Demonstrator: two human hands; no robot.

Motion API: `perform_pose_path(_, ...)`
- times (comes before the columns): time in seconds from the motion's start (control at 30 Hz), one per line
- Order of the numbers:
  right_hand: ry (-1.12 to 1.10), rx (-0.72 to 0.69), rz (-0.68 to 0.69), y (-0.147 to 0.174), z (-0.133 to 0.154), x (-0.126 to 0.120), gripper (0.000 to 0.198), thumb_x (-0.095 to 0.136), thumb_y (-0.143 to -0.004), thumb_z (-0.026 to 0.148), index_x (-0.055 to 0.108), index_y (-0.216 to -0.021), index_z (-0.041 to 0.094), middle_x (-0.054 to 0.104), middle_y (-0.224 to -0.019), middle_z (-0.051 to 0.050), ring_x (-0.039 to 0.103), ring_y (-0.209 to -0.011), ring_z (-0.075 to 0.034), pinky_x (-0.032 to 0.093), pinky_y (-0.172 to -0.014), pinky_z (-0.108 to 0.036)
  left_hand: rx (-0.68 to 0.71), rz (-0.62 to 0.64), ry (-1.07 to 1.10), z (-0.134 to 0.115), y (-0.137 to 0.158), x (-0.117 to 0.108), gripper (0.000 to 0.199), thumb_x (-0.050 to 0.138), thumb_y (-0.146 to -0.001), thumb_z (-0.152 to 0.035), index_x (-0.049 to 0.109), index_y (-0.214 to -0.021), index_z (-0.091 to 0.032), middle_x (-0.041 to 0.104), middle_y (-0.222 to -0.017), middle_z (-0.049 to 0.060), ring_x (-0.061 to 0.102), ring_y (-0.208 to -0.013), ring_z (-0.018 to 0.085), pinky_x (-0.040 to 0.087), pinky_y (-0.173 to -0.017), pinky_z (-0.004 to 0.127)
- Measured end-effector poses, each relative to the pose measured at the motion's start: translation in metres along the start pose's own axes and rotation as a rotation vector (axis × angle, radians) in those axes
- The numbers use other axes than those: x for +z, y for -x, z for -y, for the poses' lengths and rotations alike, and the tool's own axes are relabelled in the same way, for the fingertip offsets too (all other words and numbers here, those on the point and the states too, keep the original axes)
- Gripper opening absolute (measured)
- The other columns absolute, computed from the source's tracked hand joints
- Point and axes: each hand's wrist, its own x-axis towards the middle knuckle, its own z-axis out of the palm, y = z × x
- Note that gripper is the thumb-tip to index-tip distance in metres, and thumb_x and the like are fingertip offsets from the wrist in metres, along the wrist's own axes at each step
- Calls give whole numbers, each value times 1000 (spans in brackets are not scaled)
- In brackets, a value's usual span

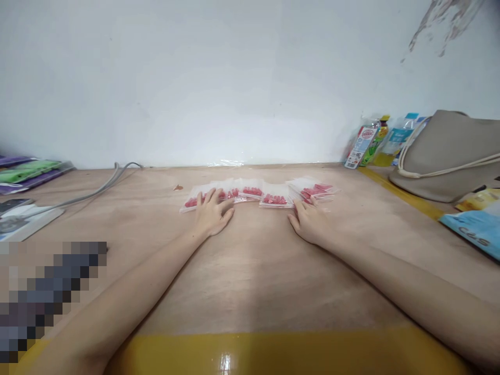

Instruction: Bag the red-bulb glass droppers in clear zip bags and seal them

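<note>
Several small clear plastic bags with red pieces inside lie in a row across the table, some overlapping. My left hand [213,212] rests with fingers spread over the bags at the left end, near a bag of red pieces [191,202]. Between my hands lie a middle bag [252,191] and another bag [274,199], both flat. My right hand [309,220] lies palm down with its fingertips on the near edge of the overlapping bags [312,191] at the right end. Its fingers are stretched out. What the red pieces are, I cannot tell.
A small brown scrap [178,188] lies left of the bags. Farther left are a grey cable [97,188] and purple and green packets [31,172]. At the right stand a carton [361,147], bottles [398,138] and a grey-beige bag [449,156], with a blue packet [474,226] nearer.
</note>
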Motion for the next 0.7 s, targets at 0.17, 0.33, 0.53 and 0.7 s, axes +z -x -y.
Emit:
perform_pose_path(0.17, -18, 45, 41, 6, 3, -5, 32, 37, -88, 30, 60, -98, 10, 64, -99, -14, 55, -97, -26, 36, -88, -36, 391, -85, 90, -28, -12, 1, 42, 43, -90, -34, 45, -130, -23, 46, -135, 8, 35, -129, 25, 23, -107, 48)
perform_pose_path(0.33, -17, 69, 122, 10, 6, -14, 36, 35, -90, 35, 62, -98, 11, 62, -103, -15, 53, -99, -29, 38, -83, -39, 583, 53, 89, -74, -37, 12, 35, 34, -95, -35, 55, -120, -22, 53, -129, 5, 42, -125, 21, 12, -112, 48)
perform_pose_path(0.53, -89, 89, 184, 25, 23, -38, 46, 41, -84, 54, 64, -84, 14, 62, -93, -15, 55, -91, -31, 39, -78, -46, 384, 94, 106, -106, -58, 29, 38, 40, -91, -37, 53, -121, -17, 51, -129, 12, 48, -118, 25, 15, -109, 53)
perform_pose_path(0.7, -502, -78, 145, 29, 39, -43, 32, 44, -87, 42, 63, -92, 17, 60, -97, -10, 55, -91, -21, 43, -81, -34, 250, -79, 326, -99, -45, 23, 34, 37, -89, -18, 52, -120, -15, 54, -124, 10, 47, -118, 22, 26, -108, 46)
